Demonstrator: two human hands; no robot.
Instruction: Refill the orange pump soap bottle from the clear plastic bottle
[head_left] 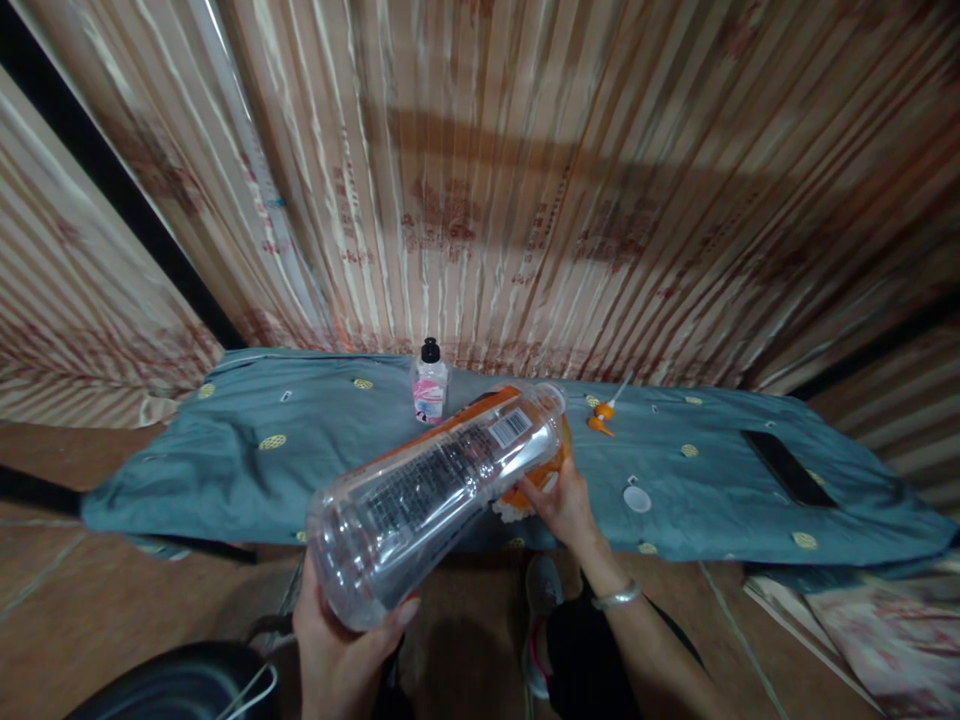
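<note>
Left hand [341, 650] grips the clear bottle [442, 490] base at 6 o'clock; right hand [559, 505] clutches an orange pouch [536, 478] at its mouth

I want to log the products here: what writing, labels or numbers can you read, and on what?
Nothing reads clearly.
Large clear plastic bottle, in left hand: white barcode and dense black print, too blurred.
Small clear bottle with black cap: pink label, too small.
Striped wrapping behind: faded red print, illegible.
</note>
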